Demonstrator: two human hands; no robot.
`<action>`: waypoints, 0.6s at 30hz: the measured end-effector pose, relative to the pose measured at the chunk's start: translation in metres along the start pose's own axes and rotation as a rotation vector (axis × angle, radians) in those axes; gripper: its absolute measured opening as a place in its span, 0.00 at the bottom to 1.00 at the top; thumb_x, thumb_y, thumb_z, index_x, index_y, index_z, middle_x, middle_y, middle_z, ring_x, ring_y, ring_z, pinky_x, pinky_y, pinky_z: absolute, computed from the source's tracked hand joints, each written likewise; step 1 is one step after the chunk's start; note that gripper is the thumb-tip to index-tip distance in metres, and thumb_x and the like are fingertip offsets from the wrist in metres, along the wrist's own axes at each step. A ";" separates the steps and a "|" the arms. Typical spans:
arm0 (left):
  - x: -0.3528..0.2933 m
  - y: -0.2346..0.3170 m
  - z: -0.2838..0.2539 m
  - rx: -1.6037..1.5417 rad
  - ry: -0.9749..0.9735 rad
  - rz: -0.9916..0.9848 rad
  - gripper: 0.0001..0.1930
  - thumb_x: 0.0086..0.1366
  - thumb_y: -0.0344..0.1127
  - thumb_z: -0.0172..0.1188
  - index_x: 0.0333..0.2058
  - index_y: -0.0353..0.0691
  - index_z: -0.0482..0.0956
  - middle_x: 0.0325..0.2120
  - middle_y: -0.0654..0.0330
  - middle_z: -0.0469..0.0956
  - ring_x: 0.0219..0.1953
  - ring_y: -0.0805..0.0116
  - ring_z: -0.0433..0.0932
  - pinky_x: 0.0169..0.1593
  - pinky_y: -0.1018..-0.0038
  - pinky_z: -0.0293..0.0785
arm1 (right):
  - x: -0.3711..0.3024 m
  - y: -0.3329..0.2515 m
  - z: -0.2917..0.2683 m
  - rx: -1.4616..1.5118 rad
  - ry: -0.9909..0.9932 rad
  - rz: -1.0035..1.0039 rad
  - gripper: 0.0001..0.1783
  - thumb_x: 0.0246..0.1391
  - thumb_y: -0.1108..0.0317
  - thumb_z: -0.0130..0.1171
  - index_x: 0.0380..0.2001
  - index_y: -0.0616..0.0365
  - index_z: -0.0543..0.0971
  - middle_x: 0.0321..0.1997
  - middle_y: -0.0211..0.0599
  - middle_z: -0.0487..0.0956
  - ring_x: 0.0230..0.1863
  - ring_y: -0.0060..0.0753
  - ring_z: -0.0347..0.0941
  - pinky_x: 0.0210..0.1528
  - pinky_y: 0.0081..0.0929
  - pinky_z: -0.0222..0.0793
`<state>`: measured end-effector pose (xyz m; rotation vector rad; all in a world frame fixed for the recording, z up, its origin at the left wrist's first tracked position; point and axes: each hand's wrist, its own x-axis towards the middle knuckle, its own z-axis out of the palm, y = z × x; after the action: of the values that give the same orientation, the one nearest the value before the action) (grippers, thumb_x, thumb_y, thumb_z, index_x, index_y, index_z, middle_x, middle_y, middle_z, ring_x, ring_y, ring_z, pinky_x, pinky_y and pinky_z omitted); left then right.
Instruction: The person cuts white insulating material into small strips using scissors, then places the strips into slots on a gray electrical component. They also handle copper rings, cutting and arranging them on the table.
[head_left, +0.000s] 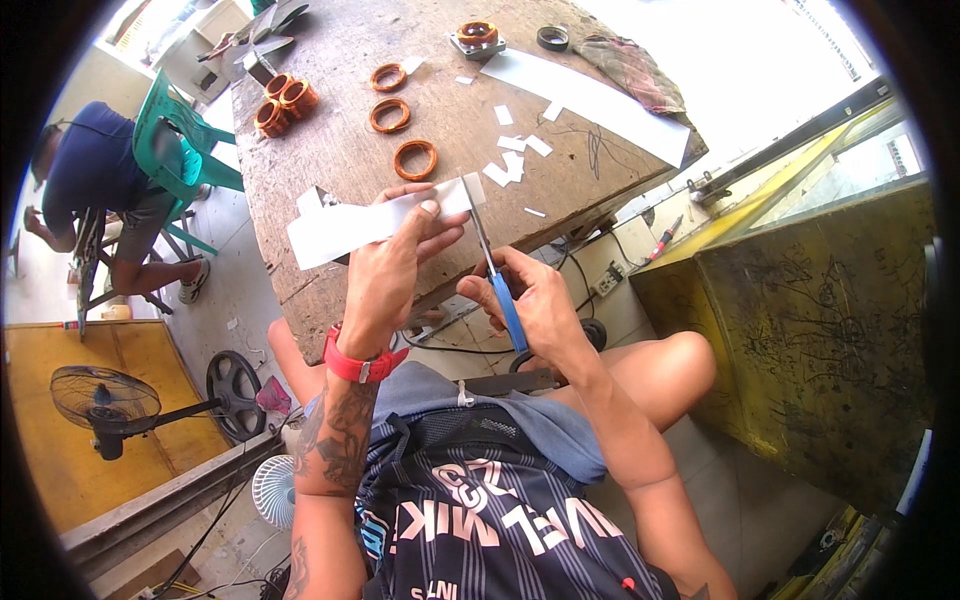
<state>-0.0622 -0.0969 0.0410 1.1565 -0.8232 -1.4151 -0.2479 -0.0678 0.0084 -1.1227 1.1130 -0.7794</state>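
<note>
My left hand [395,243] pinches a strip of white paper [345,232] between thumb and fingers, over the near edge of the wooden table [335,120]. In my right hand [537,308] is a pair of scissors [507,305] with blue handles. The scissor blades point away from me and lie across the strip's right end, close to my left fingertips. Several small white paper pieces [511,160] are scattered on the table just beyond the blades. Copper wire coils [414,160] stand in a row past my left hand.
A cluster of wound copper coils [284,104] sits at the far left of the table. A long white sheet [585,105], a folded cloth [632,72] and a coil on a metal base [477,38] lie farther back. Another person [95,160] sits at left, beyond a black fan [104,400].
</note>
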 end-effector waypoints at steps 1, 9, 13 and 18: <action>0.001 0.000 -0.001 0.001 0.003 0.008 0.16 0.78 0.31 0.55 0.59 0.30 0.70 0.53 0.44 0.79 0.52 0.55 0.86 0.57 0.66 0.85 | 0.001 0.000 0.000 0.034 -0.003 -0.024 0.26 0.58 0.51 0.77 0.42 0.66 0.84 0.32 0.35 0.88 0.32 0.15 0.76 0.34 0.20 0.73; 0.006 0.000 -0.003 -0.011 0.022 0.051 0.19 0.76 0.33 0.61 0.60 0.30 0.72 0.51 0.46 0.81 0.51 0.58 0.86 0.56 0.68 0.85 | -0.006 -0.002 0.000 -0.072 0.018 -0.023 0.28 0.55 0.48 0.78 0.41 0.64 0.83 0.27 0.30 0.83 0.30 0.16 0.72 0.33 0.22 0.70; 0.005 -0.001 -0.002 0.010 -0.005 0.040 0.20 0.74 0.33 0.64 0.59 0.29 0.73 0.50 0.47 0.82 0.50 0.60 0.86 0.55 0.70 0.85 | -0.006 -0.005 -0.001 -0.132 -0.030 0.011 0.27 0.58 0.51 0.76 0.47 0.62 0.81 0.32 0.28 0.81 0.32 0.16 0.74 0.30 0.20 0.73; 0.004 -0.001 -0.002 0.010 0.002 0.025 0.21 0.74 0.33 0.64 0.59 0.28 0.73 0.50 0.47 0.82 0.50 0.61 0.86 0.56 0.70 0.84 | -0.006 -0.005 -0.001 -0.158 -0.024 0.010 0.26 0.58 0.51 0.76 0.46 0.62 0.81 0.30 0.27 0.80 0.30 0.15 0.72 0.28 0.19 0.71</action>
<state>-0.0607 -0.1004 0.0385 1.1513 -0.8420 -1.3907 -0.2503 -0.0644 0.0146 -1.2545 1.1741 -0.6778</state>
